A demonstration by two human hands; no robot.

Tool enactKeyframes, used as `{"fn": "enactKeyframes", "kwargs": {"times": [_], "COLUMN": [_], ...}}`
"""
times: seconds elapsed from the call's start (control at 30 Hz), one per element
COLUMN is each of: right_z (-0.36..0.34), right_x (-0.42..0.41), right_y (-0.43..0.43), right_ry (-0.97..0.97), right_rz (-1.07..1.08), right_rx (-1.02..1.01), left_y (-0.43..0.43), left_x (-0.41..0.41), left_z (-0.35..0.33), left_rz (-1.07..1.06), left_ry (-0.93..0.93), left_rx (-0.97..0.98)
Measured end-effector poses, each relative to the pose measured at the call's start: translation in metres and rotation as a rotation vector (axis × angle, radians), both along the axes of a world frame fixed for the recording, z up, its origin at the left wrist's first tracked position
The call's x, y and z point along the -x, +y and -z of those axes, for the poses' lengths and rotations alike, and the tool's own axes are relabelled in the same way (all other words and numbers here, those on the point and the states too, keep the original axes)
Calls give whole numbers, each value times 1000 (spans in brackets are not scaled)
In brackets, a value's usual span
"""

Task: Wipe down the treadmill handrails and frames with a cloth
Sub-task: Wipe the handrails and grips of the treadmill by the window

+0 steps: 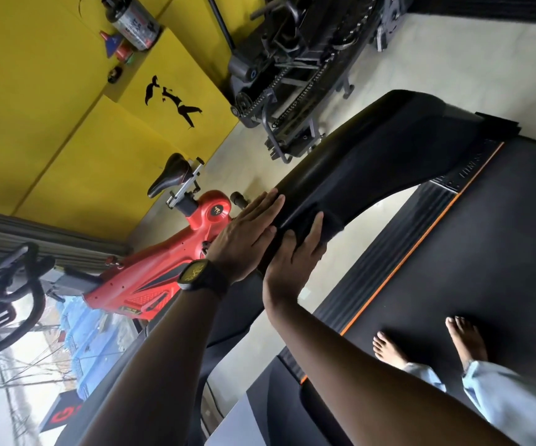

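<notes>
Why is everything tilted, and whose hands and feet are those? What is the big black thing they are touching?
The camera sits on a person's head and looks down, so you see their own arms and bare feet. Their head is probably leaning, which tilts the picture. They stand on a treadmill, a belt for running indoors. The black arch is its handrail. The left hand, with the watch, presses flat on it. The right hand lays its thumb on what looks like a dark cloth draped over the rail; its fingers are hidden. The red machine is an exercise bike.
</notes>
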State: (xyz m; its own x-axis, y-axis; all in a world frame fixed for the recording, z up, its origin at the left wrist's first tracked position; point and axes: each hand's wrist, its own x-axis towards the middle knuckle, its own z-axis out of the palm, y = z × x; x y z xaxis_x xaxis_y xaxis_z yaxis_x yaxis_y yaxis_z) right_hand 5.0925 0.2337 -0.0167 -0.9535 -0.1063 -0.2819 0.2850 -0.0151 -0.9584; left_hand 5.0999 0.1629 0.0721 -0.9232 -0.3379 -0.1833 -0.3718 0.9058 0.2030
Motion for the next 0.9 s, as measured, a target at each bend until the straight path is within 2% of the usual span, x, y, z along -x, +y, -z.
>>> {"fn": "enactKeyframes", "kwargs": {"times": [0.03, 0.1, 0.2, 0.23, 0.33, 0.43, 0.6, 0.73, 0.77, 0.9], "right_z": [1, 0, 1, 1, 12, 14, 4, 5, -1, -3], "right_x": [3, 10, 2, -3, -15, -10, -9, -16, -20, -22], "right_y": [0, -2, -12, -11, -3, 3, 8, 3, 4, 5], "right_ry": [67, 69, -189, -199, 94, 64, 241, -162, -142, 204], "right_rz": [-17, 6, 19, 0, -74, -53, -23, -14, -23, -46], "right_rx": [4, 33, -22, -34, -58, 47, 50, 56, 50, 48], "left_y": [0, 0, 0, 0, -1, 0, 1, 2, 2, 1], "left_x": [0, -1, -2, -3, -4, -3, -3, -3, -3, -10], "left_z": [0, 0, 0, 0, -3, -1, 2, 2, 2, 2], "left_rz": [-12, -15, 7, 10, 8, 12, -3, -11, -13, -15], "left_ry": [1, -6, -1, -3, -2, 26, 1, -9, -4, -12], "left_rx": [-7, -2, 6, 3, -20, -14, 24, 21, 22, 29]}}
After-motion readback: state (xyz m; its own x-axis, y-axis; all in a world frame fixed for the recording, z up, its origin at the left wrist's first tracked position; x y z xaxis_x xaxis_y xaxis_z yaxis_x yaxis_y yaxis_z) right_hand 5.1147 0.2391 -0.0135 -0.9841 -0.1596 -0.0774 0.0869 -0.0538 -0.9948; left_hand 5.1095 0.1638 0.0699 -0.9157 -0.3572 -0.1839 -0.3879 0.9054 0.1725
